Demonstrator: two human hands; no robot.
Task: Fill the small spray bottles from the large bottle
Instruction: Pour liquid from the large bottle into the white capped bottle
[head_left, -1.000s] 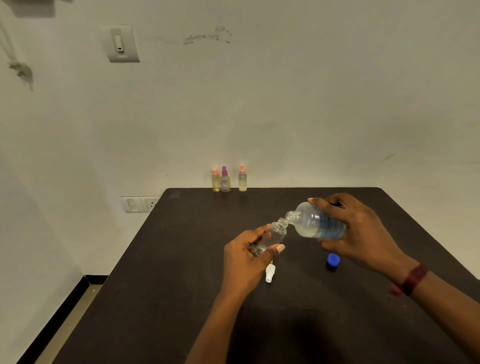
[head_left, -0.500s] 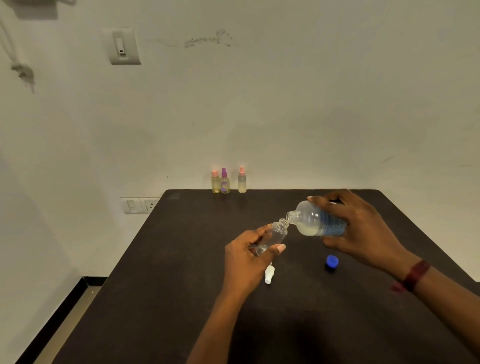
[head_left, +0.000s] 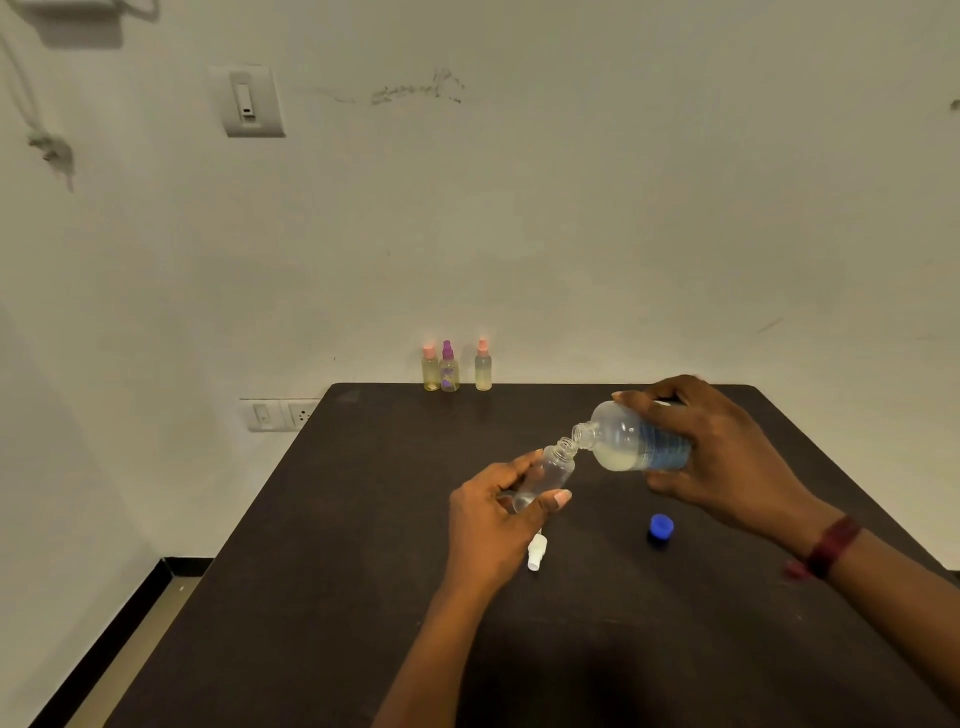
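Gripping the clear small spray bottle (head_left: 545, 473), the left hand (head_left: 493, 525) tilts it toward 1 o'clock. The right hand (head_left: 727, 457) is curled round the large bottle (head_left: 634, 441), tipped sideways, mouth right at the small one's. White sprayer top (head_left: 536, 553) lies at the left hand's 5 o'clock, blue cap (head_left: 661, 527) at 3.

Clear, glossy plastic on my small bottle (head_left: 545, 475), same see-through plastic on the big bottle (head_left: 631, 441). Under them the desk (head_left: 363, 571) looks matt and dark. The cap (head_left: 661, 527) is smooth blue plastic, and the wall (head_left: 571, 234) is matt and scuffed.
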